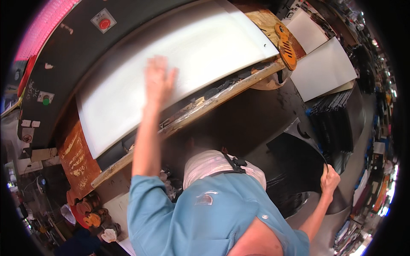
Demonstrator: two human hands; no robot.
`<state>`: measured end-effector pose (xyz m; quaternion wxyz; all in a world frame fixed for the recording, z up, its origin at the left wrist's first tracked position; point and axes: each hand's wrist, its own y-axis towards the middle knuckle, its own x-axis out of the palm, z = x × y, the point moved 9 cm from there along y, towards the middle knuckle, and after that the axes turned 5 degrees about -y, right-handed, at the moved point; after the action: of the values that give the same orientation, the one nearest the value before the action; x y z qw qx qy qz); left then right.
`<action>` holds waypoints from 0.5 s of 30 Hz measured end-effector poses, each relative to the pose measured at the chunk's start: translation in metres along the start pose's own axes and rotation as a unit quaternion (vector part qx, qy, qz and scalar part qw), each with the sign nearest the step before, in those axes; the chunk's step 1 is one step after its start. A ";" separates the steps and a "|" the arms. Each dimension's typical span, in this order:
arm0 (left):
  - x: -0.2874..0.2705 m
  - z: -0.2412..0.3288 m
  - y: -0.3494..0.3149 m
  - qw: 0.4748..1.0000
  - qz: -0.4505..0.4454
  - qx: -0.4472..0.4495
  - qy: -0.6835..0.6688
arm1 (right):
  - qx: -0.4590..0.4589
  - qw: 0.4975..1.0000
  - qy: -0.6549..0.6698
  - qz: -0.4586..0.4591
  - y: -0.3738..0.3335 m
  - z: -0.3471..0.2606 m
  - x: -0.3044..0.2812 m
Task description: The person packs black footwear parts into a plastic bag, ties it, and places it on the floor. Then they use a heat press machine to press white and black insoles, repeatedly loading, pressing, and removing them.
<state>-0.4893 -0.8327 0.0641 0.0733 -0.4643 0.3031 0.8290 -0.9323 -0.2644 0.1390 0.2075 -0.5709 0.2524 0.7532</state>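
Observation:
My left hand is over a large white board, its fingers spread and somewhat blurred by motion. Nothing shows in that hand; whether its palm touches the board I cannot tell. Low on my right side, my right hand is closed on the edge of a thin black sheet. The sheet hangs beside my body and bends along its upper edge. An orange sole-shaped piece with slots lies near the board's right corner.
A wooden rail runs along the bench's near side. Black sheets are stacked at the right, near white sheets. A dark machine panel with a red button and a green button stands behind. Several brown pieces sit lower left.

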 end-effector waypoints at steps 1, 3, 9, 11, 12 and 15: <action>-0.009 -0.049 0.010 0.997 -0.020 -0.047 0.064 | 0.027 0.999 0.017 -0.002 0.004 -0.005 0.007; 0.005 -0.107 0.010 0.981 -0.090 -0.090 0.144 | 0.086 0.993 0.081 -0.015 0.008 -0.013 0.022; 0.032 -0.082 0.004 0.984 -0.160 0.017 0.075 | 0.073 0.979 0.174 -0.079 0.023 -0.110 0.079; 0.025 -0.041 -0.014 0.967 -0.239 0.085 -0.008 | 0.081 0.970 0.216 -0.077 0.032 -0.146 0.089; 0.013 -0.020 -0.029 0.950 -0.270 0.156 -0.027 | 0.078 0.968 0.233 -0.056 0.039 -0.164 0.090; -0.052 -0.035 -0.038 0.917 -0.300 0.162 -0.206 | 0.063 0.963 0.260 -0.013 0.054 -0.205 0.088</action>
<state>-0.4197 -0.8142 0.0766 0.4536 -0.3341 0.2585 0.7847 -0.8331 -0.4316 0.0164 0.1799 -0.7360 0.3377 0.5585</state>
